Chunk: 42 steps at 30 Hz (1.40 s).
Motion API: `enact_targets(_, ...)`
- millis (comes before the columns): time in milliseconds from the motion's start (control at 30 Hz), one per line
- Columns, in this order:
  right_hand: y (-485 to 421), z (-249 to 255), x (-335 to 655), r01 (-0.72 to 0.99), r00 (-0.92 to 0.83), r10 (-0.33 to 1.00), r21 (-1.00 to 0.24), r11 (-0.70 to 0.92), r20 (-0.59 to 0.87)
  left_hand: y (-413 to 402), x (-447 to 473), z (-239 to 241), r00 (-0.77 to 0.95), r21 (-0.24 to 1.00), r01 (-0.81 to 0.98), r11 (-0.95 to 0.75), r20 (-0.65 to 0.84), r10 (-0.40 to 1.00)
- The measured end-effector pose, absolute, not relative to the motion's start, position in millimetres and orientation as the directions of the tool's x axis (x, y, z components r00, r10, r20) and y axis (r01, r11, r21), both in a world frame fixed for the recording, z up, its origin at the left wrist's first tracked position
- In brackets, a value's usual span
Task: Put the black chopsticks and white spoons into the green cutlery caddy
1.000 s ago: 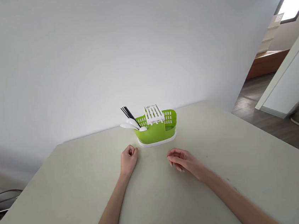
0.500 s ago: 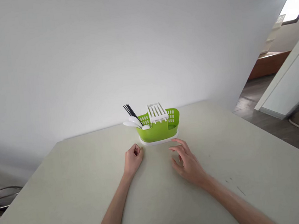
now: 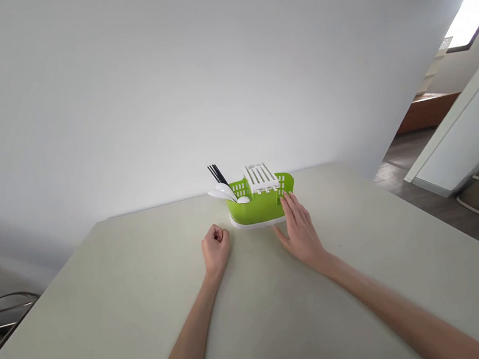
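A green holder (image 3: 263, 202) with a slotted white top (image 3: 261, 177) and a white base (image 3: 255, 224) stands on the table. White spoons (image 3: 225, 191) and thin black chopsticks (image 3: 218, 174) lean out of its left end. My right hand (image 3: 300, 227) is at the front right of the holder, fingers stretched out with the thumb apart; its fingertips overlap the green side, though I cannot tell if they touch. My left hand (image 3: 216, 247) rests on the table in a loose fist, left of the base and apart from it, with nothing visible inside.
The pale table (image 3: 147, 280) meets a plain grey-white wall (image 3: 162, 96) behind the holder. A metal rack (image 3: 6, 318) stands beyond the left edge. On the right, past the table, are a wooden floor and a white partition (image 3: 460, 122).
My right hand has moved forward to the holder, its curled fingers straightening. My left hand stays in a fist on the table. The view has shifted slightly.
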State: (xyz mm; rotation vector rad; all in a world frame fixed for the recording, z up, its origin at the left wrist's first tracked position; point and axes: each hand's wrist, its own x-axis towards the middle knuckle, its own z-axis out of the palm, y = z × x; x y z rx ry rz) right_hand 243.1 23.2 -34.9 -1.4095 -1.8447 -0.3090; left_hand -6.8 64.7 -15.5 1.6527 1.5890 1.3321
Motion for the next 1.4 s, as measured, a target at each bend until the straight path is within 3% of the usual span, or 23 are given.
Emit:
enact_targets(100, 44, -33, 242, 0.924, -0.118, 0.72, -0.19, 0.332, 0.684, 64, -10, -14, -0.282, 0.902, 0.397, -0.169, 0.295, 0.913)
enact_targets(267, 67, -27, 247, 0.958, -0.133, 0.766, -0.116, 0.261, 0.629, 65, -13, -13, -0.473, 0.983, 0.135, -0.126, 0.176, 0.863)
enact_targets(367, 70, -22, 252, 0.971, -0.136, 0.81, -0.085, 0.222, 0.57, 65, -12, -13, -0.513, 0.986, 0.087, -0.141, 0.165, 0.842)
enact_targets(867, 78, -31, 278, 0.989, -0.15, 0.904, 0.049, 0.142, 0.4, 65, -85, -21, -0.331, 0.962, -0.254, -0.096, 0.007, 0.944)
enact_targets(1167, 92, -35, 304, 0.996, -0.085, 0.97, -0.005, 0.089, 0.228, 72, -158, -35, -0.244, 0.919, -0.384, -0.087, -0.011, 0.97)
enact_targets(1400, 88, -42, 309, 0.995, -0.098, 0.956, 0.041, 0.091, 0.275, 76, -179, -36, -0.183, 0.881, -0.47, -0.055, -0.036, 0.983)
